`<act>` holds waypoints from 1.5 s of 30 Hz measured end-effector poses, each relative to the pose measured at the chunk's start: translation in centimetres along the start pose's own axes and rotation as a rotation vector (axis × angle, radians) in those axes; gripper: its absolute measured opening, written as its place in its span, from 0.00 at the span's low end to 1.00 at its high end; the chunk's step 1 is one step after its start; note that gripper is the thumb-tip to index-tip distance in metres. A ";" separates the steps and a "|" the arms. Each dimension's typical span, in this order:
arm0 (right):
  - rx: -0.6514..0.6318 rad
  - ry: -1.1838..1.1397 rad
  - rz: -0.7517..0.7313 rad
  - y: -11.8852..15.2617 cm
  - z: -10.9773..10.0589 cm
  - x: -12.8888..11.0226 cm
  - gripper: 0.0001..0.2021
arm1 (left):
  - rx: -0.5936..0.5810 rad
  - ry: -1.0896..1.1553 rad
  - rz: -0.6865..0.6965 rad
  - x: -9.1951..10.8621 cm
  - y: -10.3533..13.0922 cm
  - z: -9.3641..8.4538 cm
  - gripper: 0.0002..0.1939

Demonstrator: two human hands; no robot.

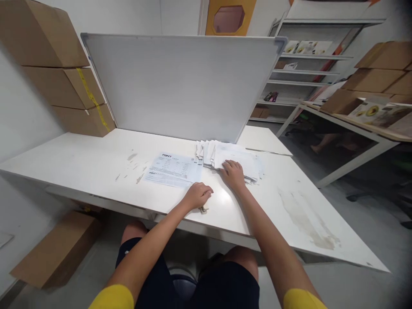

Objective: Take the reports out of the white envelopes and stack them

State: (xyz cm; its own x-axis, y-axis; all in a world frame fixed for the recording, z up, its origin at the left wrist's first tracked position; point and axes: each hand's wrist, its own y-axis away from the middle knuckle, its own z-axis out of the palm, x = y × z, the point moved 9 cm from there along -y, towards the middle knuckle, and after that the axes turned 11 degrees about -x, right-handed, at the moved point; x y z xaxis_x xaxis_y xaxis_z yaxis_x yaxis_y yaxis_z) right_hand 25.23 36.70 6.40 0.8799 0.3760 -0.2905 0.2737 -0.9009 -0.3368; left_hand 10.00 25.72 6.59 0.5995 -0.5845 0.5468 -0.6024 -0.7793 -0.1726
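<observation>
In the head view, a small metallic object (pixel 203 210) is held in the curled fingers of the left hand (pixel 198 195), near the surface's (pixel 222 219) front edge. The paper stack (pixel 244 159) is touched by the right hand (pixel 234 174), its fingers bent; whether paper is pinched cannot be told. A printed sheet (pixel 172 168) is laid flat beside the stack.

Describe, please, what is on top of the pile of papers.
The right hand rests on the pile of papers. Beyond it, the top sheet shows; the part directly beneath the hand is covered.
</observation>
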 end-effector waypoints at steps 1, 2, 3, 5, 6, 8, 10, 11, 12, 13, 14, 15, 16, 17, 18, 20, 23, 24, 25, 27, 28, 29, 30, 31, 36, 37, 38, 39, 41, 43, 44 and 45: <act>0.001 -0.028 0.057 -0.6 0.1 0.1 0.17 | 0.004 0.001 0.000 0.0 0.0 0.0 0.13; -0.001 -0.058 0.104 -1.3 0.4 0.0 0.18 | 0.008 0.002 0.000 0.0 0.0 -0.1 0.13; -0.001 -0.088 0.137 -1.9 0.7 -0.5 0.19 | 0.012 0.002 0.002 0.0 0.0 -0.1 0.13; 0.016 -0.155 0.149 -2.8 1.5 -2.4 0.20 | 0.018 -0.004 0.009 0.0 0.1 0.0 0.13; 0.032 -0.196 0.127 -3.0 1.9 -3.7 0.19 | 0.021 -0.009 0.013 0.1 0.1 0.1 0.13; 0.047 -0.298 0.035 -2.9 2.8 -6.4 0.19 | 0.028 -0.021 0.016 0.0 0.2 0.2 0.13; 0.002 -0.394 -0.090 -2.4 3.8 -8.7 0.19 | 0.049 -0.034 0.016 0.0 0.4 0.1 0.12; -0.039 -0.424 -0.150 -2.1 4.2 -9.6 0.20 | 0.065 -0.038 0.023 0.1 0.5 0.0 0.12; -0.084 -0.438 -0.199 -1.7 4.7 -10.3 0.20 | 0.083 -0.039 0.037 0.3 0.7 -0.2 0.12; -0.127 -0.436 -0.234 -1.5 5.1 -10.7 0.21 | 0.098 -0.038 0.055 0.5 0.8 -0.4 0.11; -0.167 -0.419 -0.253 -1.3 5.5 -10.9 0.21 | 0.107 -0.035 0.073 0.7 0.9 -0.6 0.10; -0.208 -0.391 -0.257 -1.2 5.9 -11.0 0.23 | 0.110 -0.032 0.086 0.9 1.0 -0.7 0.10; -0.253 -0.356 -0.250 -1.3 6.4 -10.9 0.25 | 0.107 -0.028 0.091 1.0 1.1 -0.8 0.10; -0.305 -0.315 -0.237 -1.4 7.0 -10.9 0.28 | 0.104 -0.026 0.094 1.2 1.1 -0.9 0.10; -0.361 -0.272 -0.223 -1.4 7.6 -10.9 0.31 | 0.103 -0.025 0.098 1.4 1.0 -0.8 0.10; -0.453 -0.198 -0.202 -1.5 8.6 -11.0 0.36 | 0.112 -0.027 0.117 1.9 1.0 -0.8 0.12; -0.485 -0.147 -0.184 -1.3 8.8 -11.2 0.35 | 0.162 -0.056 0.111 1.8 1.5 -1.3 0.14; -0.485 -0.142 -0.185 -1.3 8.6 -11.3 0.35 | 0.202 -0.083 0.055 1.0 2.0 -2.1 0.15; -0.489 -0.139 -0.187 -1.2 8.5 -11.4 0.36 | 0.259 -0.113 -0.032 -0.4 2.8 -3.2 0.15; -0.503 -0.144 -0.187 -1.0 8.1 -11.6 0.39 | 0.422 -0.181 -0.299 -4.3 5.5 -6.7 0.16; -0.509 -0.152 -0.185 -0.9 8.0 -11.6 0.40 | 0.490 -0.189 -0.389 -6.2 7.0 -8.4 0.18; -0.510 -0.160 -0.181 -0.9 7.8 -11.7 0.41 | 0.542 -0.203 -0.468 -8.0 8.5 -9.9 0.18; -0.505 -0.169 -0.178 -0.9 7.7 -11.7 0.41 | 0.579 -0.265 -0.619 -10.0 10.2 -11.3 0.18; -0.497 -0.175 -0.177 -0.9 7.6 -11.7 0.40 | 0.595 -0.303 -0.777 -11.9 11.8 -12.2 0.20; -0.457 -0.190 -0.171 -1.0 7.5 -11.5 0.34 | 0.366 -0.469 -0.869 -14.2 12.0 -11.1 0.31; -0.451 -0.197 -0.175 -1.0 7.6 -11.5 0.33 | 0.331 -0.494 -0.864 -14.1 11.7 -10.6 0.31; -0.442 -0.204 -0.181 -1.0 7.6 -11.6 0.32 | 0.304 -0.512 -0.865 -14.0 11.4 -10.2 0.30; -0.428 -0.211 -0.186 -1.0 7.5 -11.6 0.32 | 0.285 -0.521 -0.866 -14.0 11.3 -9.9 0.30; -0.375 -0.207 -0.165 -1.1 7.2 -11.5 0.30 | 0.255 -0.523 -0.858 -14.1 11.0 -9.7 0.30; -0.303 -0.183 -0.093 -1.2 6.7 -10.9 0.29 | 0.223 -0.517 -0.834 -14.2 10.7 -9.6 0.30; -0.271 -0.172 -0.051 -1.2 6.6 -10.5 0.28 | 0.205 -0.517 -0.815 -14.2 10.5 -9.5 0.29; -0.245 -0.170 -0.015 -1.2 6.5 -10.1 0.27 | 0.189 -0.521 -0.798 -14.3 10.3 -9.5 0.29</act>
State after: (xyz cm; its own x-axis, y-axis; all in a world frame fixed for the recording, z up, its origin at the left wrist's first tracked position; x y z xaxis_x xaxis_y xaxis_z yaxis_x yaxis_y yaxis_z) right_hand 13.47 35.34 3.95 0.8030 0.4023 -0.4398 0.3903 -0.9126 -0.1220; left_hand -9.76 28.16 4.76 0.9806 0.1402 0.1372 0.1498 -0.9868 -0.0622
